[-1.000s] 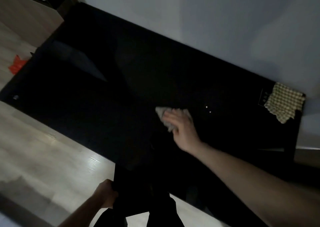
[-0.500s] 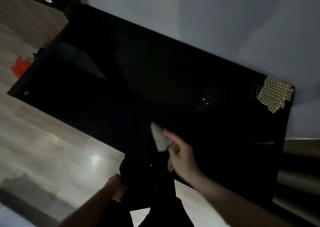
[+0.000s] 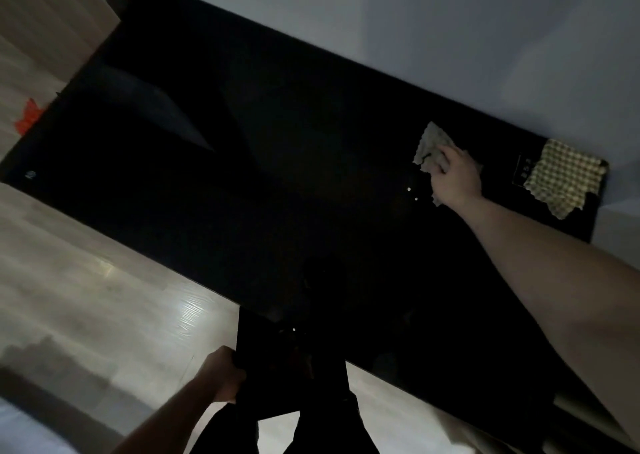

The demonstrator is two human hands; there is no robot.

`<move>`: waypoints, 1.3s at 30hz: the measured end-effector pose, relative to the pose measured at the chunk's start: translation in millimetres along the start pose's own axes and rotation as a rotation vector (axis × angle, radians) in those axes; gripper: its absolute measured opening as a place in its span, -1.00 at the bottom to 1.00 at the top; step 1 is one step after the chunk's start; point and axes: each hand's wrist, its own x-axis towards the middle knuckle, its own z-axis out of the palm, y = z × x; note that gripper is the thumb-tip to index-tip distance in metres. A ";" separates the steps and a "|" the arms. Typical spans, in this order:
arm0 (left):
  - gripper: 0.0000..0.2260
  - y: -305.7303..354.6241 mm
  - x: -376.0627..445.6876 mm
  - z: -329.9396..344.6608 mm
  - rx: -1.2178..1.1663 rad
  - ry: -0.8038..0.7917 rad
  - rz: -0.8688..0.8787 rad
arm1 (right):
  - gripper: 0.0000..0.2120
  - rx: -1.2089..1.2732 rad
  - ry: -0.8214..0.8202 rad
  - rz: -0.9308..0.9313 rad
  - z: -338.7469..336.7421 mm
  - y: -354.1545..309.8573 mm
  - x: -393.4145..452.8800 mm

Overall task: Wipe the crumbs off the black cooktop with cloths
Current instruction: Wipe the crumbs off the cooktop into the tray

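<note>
Right hand point(image 3: 454, 178) lies on the grey cloth point(image 3: 431, 145), fingers curled into it, pressing it to the cooktop point(image 3: 277, 162) near the far right end. Two crumbs point(image 3: 409, 189) lie just left of it. Checked cloth point(image 3: 562, 178) covers the right corner. Left hand point(image 3: 224, 377) grips a dark tray point(image 3: 270, 360) at the near edge.

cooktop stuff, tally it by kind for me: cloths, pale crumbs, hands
Cloths: 2, a grey cloth under the right hand, a checked cloth at the far right of the cooktop
Pale crumbs: 3 visible, two beside the grey cloth, one near the front edge
Hands: 2, counting the left hand
Total: 7
</note>
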 end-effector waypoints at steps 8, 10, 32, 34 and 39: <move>-0.91 1.0 -5.0 0.9 -0.038 -0.039 0.011 | -0.55 0.034 0.078 -0.104 34.3 -14.4 -86.9; -0.90 1.9 -7.2 0.7 -0.046 -0.045 0.023 | -0.54 0.064 0.064 -0.147 46.8 -25.8 -126.1; -0.71 -16.6 -11.3 -12.2 0.180 0.002 0.160 | -0.33 0.508 0.005 0.065 74.0 -87.0 -415.6; -0.68 -18.7 -4.8 -9.7 0.179 -0.011 0.173 | -0.36 0.498 0.140 0.119 49.0 -67.3 -393.1; -0.67 -23.5 4.3 -1.6 0.119 -0.031 0.174 | -0.35 0.407 0.261 0.202 3.1 -8.9 -336.6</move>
